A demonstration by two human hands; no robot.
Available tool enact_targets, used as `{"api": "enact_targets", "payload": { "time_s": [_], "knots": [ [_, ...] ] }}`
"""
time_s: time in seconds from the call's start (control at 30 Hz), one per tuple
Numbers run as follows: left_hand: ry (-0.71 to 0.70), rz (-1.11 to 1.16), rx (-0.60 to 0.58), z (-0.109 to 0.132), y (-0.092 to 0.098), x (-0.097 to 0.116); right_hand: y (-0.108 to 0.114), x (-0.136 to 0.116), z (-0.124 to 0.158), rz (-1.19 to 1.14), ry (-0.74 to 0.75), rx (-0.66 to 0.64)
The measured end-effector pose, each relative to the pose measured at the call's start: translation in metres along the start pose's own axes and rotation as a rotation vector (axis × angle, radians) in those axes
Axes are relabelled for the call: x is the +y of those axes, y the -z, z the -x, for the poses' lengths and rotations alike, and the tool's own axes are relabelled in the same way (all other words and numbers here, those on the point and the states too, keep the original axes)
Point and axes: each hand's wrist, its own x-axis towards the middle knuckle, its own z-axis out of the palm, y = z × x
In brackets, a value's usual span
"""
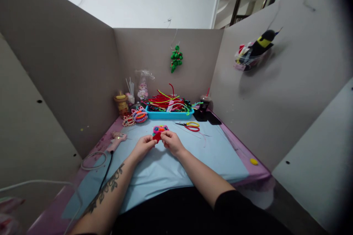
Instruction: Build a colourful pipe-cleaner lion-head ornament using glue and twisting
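Observation:
Between my two hands is a small red fuzzy piece (157,137), pinched from both sides above the blue cloth. My left hand (145,146) grips its left edge with thumb and fingers. On the other side, the fingertips of my right hand (172,142) close on its right edge. Just behind it lies a colourful fuzzy animal-like face (160,129) in pink and orange with blue eyes, its lower part hidden by the red piece and my fingers. Whether the two are joined, I cannot tell.
A blue tray (169,115) of pipe cleaners stands at the back. Scissors (190,126) with red and yellow handles lie to the right. At left rests a pink glue gun (117,142) with its cord. Two finished fuzzy faces (139,115) sit beside the tray; a drink cup (204,103) stands behind.

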Motion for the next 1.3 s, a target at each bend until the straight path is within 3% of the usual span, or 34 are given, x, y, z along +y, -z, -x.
{"api": "enact_targets", "payload": {
  "time_s": [0.23, 0.4, 0.6, 0.9, 1.17, 1.3],
  "knots": [
    [-0.017, -0.042, -0.051, 0.003, -0.003, 0.002, -0.007, 0.004, 0.000, 0.026, 0.019, 0.082],
    [0.017, 0.076, 0.007, -0.001, 0.001, 0.000, -0.007, 0.004, 0.000, -0.013, -0.020, 0.017],
    [0.107, 0.252, 0.086, -0.003, 0.005, 0.004, -0.009, 0.005, 0.003, 0.145, 0.064, -0.016],
    [0.074, 0.229, 0.083, -0.007, 0.005, -0.007, -0.014, 0.005, 0.004, 0.299, 0.198, 0.026],
    [0.060, 0.210, 0.043, -0.005, 0.004, -0.006, -0.014, 0.013, 0.002, 0.102, 0.022, -0.016],
    [0.076, 0.206, 0.037, -0.003, 0.002, -0.004, -0.013, 0.011, 0.002, 0.076, 0.005, 0.013]
  ]
}}
